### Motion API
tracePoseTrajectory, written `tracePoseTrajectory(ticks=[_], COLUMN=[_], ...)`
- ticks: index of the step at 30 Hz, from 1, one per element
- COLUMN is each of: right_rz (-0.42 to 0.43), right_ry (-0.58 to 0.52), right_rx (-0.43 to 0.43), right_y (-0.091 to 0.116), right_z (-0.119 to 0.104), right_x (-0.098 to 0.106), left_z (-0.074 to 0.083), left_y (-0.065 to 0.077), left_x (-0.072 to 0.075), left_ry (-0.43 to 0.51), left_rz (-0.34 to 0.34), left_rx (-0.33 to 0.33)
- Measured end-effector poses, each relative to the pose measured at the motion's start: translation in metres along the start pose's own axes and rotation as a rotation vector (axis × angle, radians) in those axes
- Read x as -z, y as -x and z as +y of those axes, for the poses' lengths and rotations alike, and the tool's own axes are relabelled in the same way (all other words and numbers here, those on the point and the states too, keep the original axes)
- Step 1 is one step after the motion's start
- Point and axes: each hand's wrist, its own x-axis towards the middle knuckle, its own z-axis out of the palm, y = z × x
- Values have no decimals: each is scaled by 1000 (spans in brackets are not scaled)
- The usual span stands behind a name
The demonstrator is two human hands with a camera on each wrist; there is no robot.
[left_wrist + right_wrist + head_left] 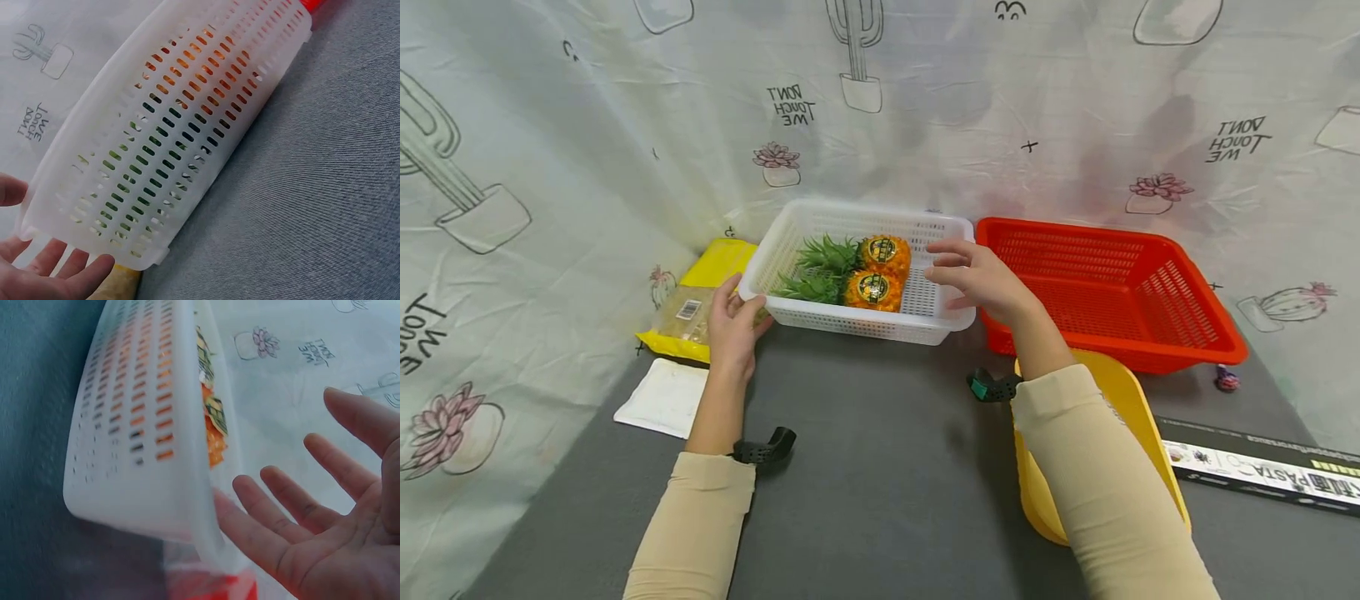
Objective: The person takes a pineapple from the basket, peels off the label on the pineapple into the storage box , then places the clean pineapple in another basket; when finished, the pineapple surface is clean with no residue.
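A white plastic basket (857,325) with slotted walls stands on the grey table. Inside it lie two orange pineapples with labels, one pineapple (874,290) in front of the other pineapple (883,252), their green leaves pointing left. My left hand (735,329) grips the basket's front left corner, thumb over the rim and fingers along the outside of the end wall. Over the basket's right end is my right hand (981,279), fingers spread and holding nothing. In the right wrist view, the fingers (269,519) of that hand are loosely extended close to the basket's rim.
To the right stands a red basket (1112,312), with a yellow tray (1037,500) in front, partly under my right forearm. A long black-and-white box (1262,467) lies far right. At left are a yellow-and-clear packet (688,312) and a white packet (658,400). A printed curtain hangs behind.
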Motion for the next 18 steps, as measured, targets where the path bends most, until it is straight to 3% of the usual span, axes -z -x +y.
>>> tracePoseTrajectory(ticks=[11, 18], right_rz=[-119, -101], right_ry=[-69, -57], right_rx=[-117, -249], right_y=[-27, -41], right_z=[3, 6], right_x=[-24, -32], left_z=[-3, -5], left_y=[-2, -3], left_x=[1, 2], left_ry=[16, 26], left_rz=[-3, -3], left_rx=[7, 0])
